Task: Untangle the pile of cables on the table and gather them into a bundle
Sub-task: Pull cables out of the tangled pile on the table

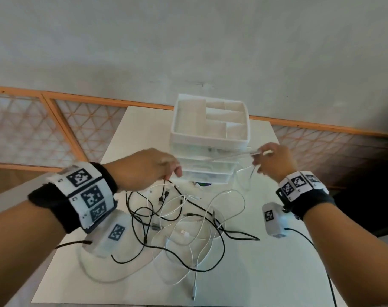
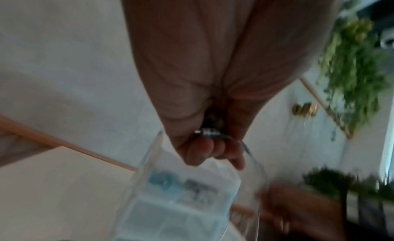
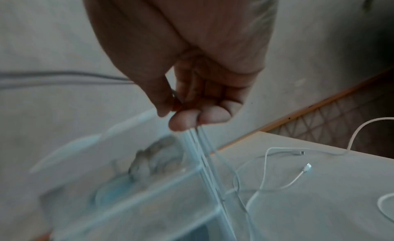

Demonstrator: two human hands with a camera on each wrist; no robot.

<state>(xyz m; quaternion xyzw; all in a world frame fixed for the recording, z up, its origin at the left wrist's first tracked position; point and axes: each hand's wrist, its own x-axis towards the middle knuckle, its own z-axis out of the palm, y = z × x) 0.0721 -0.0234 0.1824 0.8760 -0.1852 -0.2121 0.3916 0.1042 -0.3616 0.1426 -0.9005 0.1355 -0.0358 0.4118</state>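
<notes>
A tangle of black and white cables (image 1: 184, 220) sprawls over the middle of the white table (image 1: 277, 273). My left hand (image 1: 166, 171) hovers above the pile's far left and pinches a black cable (image 1: 177, 189) that trails down into the tangle. The left wrist view shows its curled fingers (image 2: 213, 148) around a metal plug (image 2: 210, 132). My right hand (image 1: 263, 160) is raised at the right and pinches white cable strands (image 3: 200, 153) between thumb and fingers. One white strand (image 1: 228, 157) stretches taut leftward across the drawer unit.
A white plastic drawer unit (image 1: 210, 138) with an open divided top tray stands at the table's far side, just behind both hands. Beyond it run a pale wall and a wood-framed lattice (image 1: 55, 129). A loose white plug end (image 1: 194, 292) lies near the front edge.
</notes>
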